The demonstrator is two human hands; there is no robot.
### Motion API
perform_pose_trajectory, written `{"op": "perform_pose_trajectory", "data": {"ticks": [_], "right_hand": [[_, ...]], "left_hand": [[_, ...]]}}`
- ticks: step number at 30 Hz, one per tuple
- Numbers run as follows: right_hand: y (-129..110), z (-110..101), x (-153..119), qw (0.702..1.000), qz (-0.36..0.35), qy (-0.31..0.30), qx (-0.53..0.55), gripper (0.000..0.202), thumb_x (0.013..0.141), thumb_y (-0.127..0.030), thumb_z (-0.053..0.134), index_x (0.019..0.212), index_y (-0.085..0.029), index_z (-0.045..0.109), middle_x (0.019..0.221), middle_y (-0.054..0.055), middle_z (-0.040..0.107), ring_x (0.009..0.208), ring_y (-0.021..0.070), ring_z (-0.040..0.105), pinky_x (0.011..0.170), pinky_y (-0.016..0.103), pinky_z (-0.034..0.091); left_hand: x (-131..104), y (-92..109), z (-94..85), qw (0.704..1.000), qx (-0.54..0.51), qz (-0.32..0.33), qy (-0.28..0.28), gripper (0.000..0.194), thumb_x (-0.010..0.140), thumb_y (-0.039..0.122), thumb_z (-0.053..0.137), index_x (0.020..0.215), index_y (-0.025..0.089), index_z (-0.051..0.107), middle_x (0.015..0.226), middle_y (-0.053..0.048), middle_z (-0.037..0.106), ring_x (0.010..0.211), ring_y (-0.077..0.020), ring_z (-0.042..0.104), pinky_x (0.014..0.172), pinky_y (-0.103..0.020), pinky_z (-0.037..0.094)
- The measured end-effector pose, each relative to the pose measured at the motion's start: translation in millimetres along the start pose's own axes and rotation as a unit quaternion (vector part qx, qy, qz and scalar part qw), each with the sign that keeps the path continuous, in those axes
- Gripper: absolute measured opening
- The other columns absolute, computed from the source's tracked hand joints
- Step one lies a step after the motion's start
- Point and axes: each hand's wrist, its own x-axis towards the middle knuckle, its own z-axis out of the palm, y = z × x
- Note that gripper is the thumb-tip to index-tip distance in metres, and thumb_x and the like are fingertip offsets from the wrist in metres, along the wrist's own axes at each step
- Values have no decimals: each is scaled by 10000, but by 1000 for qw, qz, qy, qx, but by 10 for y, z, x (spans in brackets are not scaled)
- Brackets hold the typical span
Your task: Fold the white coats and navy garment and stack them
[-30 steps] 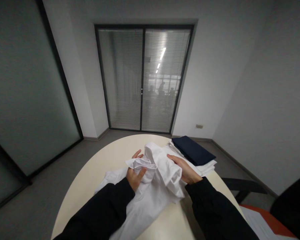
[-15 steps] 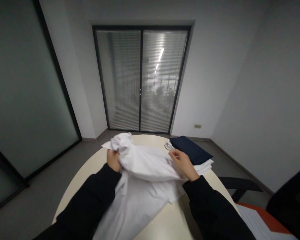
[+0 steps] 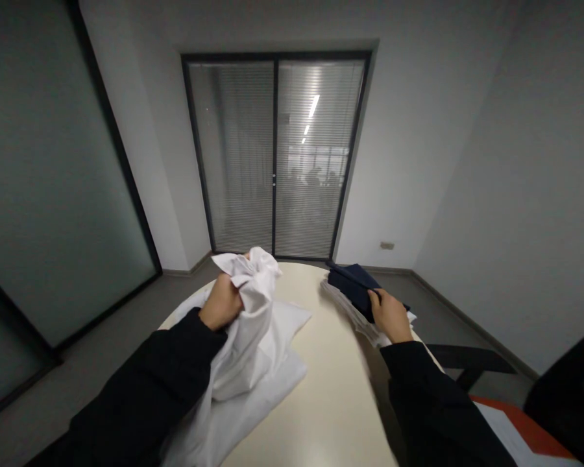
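My left hand [image 3: 224, 301] is closed around a bunched white cloth [image 3: 255, 350] and holds its gathered top above the table. The rest of the cloth hangs down and spreads towards the near left; whether it is a garment I cannot tell. At the right, my right hand [image 3: 390, 314] pinches the near edge of a folded navy cloth [image 3: 353, 285], and a flap of it stands slightly raised. Beneath the navy cloth lies a stack of folded white cloths [image 3: 353, 314], close to the table's right edge.
A cream table [image 3: 321, 402] with a rounded far end bears the cloths. To the right, beyond its edge, are a black chair [image 3: 571, 389] and a red-orange surface [image 3: 530, 425] with white paper. A glass door [image 3: 275, 155] with blinds stands ahead.
My left hand has drawn the white cloth up and away to the left, off the table's middle. My right hand has moved right, from beside the white cloth onto the navy cloth, and lifted its edge.
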Motion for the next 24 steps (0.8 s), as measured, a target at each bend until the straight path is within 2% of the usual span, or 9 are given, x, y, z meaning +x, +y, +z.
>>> {"op": "perform_pose_trajectory", "data": {"ticks": [2, 4, 7, 8, 10, 13, 16, 20, 24], "right_hand": [[-135, -211, 43, 986, 1, -34, 164, 433, 911, -470, 428, 979, -128, 685, 934, 124, 712, 857, 259, 638, 762, 334, 441], [-268, -372, 39, 940, 3, -100, 325, 484, 877, -565, 459, 978, -148, 682, 840, 63, 706, 781, 224, 631, 704, 298, 457], [-435, -445, -34, 876, 22, -196, 439, 494, 825, -599, 536, 1015, -163, 667, 767, 25, 687, 704, 189, 613, 671, 276, 467], [-481, -430, -66, 869, 25, -213, 447, 489, 816, -595, 552, 1040, -173, 658, 799, 26, 691, 724, 189, 616, 687, 276, 473], [-561, -376, -129, 875, 6, -223, 430, 474, 826, -582, 551, 1108, -210, 630, 946, 33, 696, 853, 200, 624, 775, 285, 477], [-670, -310, -211, 877, -82, -279, 383, 451, 871, -560, 504, 1197, -260, 585, 1147, 28, 647, 1037, 215, 588, 926, 323, 442], [-764, -305, -274, 844, -145, -364, 367, 453, 903, -546, 460, 1244, -264, 560, 1189, 31, 623, 1081, 228, 571, 986, 372, 415], [-831, -333, -315, 843, -152, -377, 352, 445, 920, -534, 442, 1265, -271, 542, 1220, 29, 597, 1127, 231, 540, 1022, 384, 386], [-840, -285, -342, 837, -154, -395, 346, 436, 932, -533, 420, 1256, -266, 539, 1192, 30, 588, 1113, 219, 528, 1006, 367, 387]], "left_hand": [[-117, -58, 271, 999, 5, -25, -44, 431, 807, 396, 642, 1173, 170, 608, 1072, -109, 680, 1098, -293, 585, 1035, -435, 401], [-219, -125, 486, 997, -12, -39, -71, 414, 842, 372, 600, 1205, 174, 588, 1083, -110, 678, 1081, -284, 595, 1033, -436, 402], [-323, -195, 711, 988, -65, -62, -123, 478, 844, 313, 612, 1293, 178, 518, 1153, -103, 651, 1081, -256, 595, 1054, -423, 390], [-346, -212, 769, 983, -94, -75, -138, 509, 840, 292, 620, 1320, 183, 490, 1178, -95, 638, 1078, -242, 596, 1060, -414, 389], [-384, -251, 869, 971, -143, -97, -163, 544, 828, 261, 639, 1340, 199, 462, 1193, -79, 624, 1066, -221, 597, 1058, -394, 397], [-434, -341, 981, 969, -145, -94, -179, 486, 816, 252, 654, 1277, 212, 507, 1161, -80, 622, 1092, -238, 576, 1062, -401, 388], [-483, -432, 1043, 972, -127, -90, -173, 416, 810, 253, 660, 1206, 196, 546, 1083, -88, 628, 1048, -247, 583, 1043, -429, 400], [-528, -483, 1073, 982, -126, -68, -123, 457, 831, 224, 621, 1273, 212, 508, 961, -38, 626, 992, -207, 588, 1070, -425, 380], [-537, -506, 1077, 982, -106, -44, -147, 351, 841, 181, 572, 1192, 207, 559, 941, -38, 612, 972, -193, 583, 1081, -431, 367]]}}
